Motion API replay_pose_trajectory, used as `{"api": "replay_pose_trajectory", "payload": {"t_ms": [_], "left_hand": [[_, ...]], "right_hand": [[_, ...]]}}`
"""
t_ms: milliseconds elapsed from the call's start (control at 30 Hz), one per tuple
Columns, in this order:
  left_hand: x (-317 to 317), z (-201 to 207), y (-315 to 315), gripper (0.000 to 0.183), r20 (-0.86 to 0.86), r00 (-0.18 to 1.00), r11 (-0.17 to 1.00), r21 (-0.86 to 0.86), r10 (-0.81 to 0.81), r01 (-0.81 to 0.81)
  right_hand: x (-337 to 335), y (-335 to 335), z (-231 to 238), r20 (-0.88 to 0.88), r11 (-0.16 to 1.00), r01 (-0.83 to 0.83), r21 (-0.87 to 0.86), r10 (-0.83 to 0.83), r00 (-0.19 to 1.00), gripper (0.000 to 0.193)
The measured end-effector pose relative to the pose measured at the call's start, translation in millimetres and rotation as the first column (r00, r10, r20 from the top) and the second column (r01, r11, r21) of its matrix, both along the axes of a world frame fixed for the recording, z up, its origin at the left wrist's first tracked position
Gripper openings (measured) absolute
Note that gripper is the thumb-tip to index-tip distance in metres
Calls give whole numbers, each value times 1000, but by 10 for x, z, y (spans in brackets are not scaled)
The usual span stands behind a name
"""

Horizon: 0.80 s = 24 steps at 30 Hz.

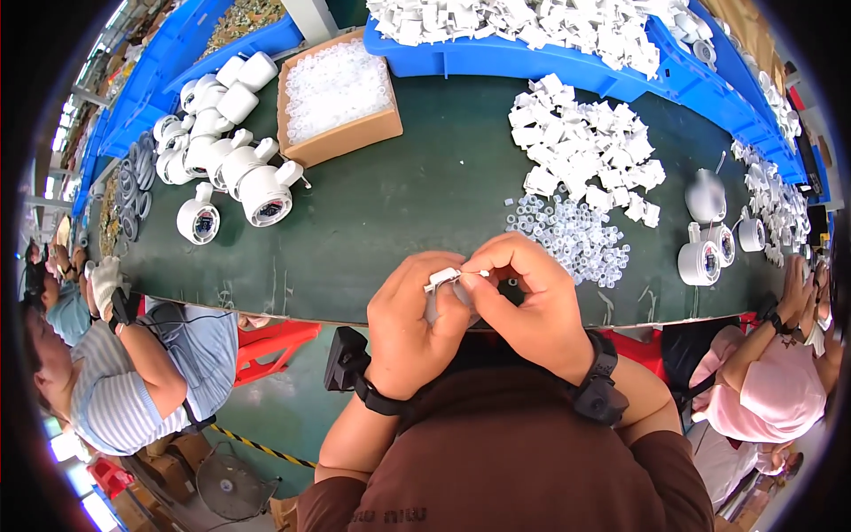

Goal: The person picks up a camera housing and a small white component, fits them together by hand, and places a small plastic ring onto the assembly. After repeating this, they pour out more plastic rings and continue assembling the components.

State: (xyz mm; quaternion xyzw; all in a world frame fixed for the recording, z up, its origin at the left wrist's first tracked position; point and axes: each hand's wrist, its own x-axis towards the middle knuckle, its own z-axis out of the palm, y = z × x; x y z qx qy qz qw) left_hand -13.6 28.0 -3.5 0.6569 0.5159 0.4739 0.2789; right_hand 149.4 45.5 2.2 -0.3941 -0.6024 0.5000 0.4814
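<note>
Both hands [474, 306] half hide a white clip [442, 279]

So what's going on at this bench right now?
A person holds a small white plastic part between both hands above the near edge of the green table. The left hand grips it from below and the right hand pinches its end. Just beyond lie a heap of clear rings and a pile of white parts. A cardboard box and white camera housings sit to the left. Co-workers sit on either side.
</note>
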Motion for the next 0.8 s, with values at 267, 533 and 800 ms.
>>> {"api": "replay_pose_trajectory", "payload": {"t_ms": [267, 533, 800], "left_hand": [[-84, -10, 48, 15, -12, 986, 985, 53, -166, 167], [-196, -17, 38, 18, -5, 977, 976, 45, -215, 215], [-212, 71, -45, 13, -22, 988, 988, -46, -151, 149]], "right_hand": [[76, -32, 174, -46, 956, -87, -280, 78, 996, 7], [413, 23, 287, 306, 1000, 28, 0, -26, 952, 19], [1201, 543, 172, 821, 916, -41, 398, -336, 462, 28]]}}
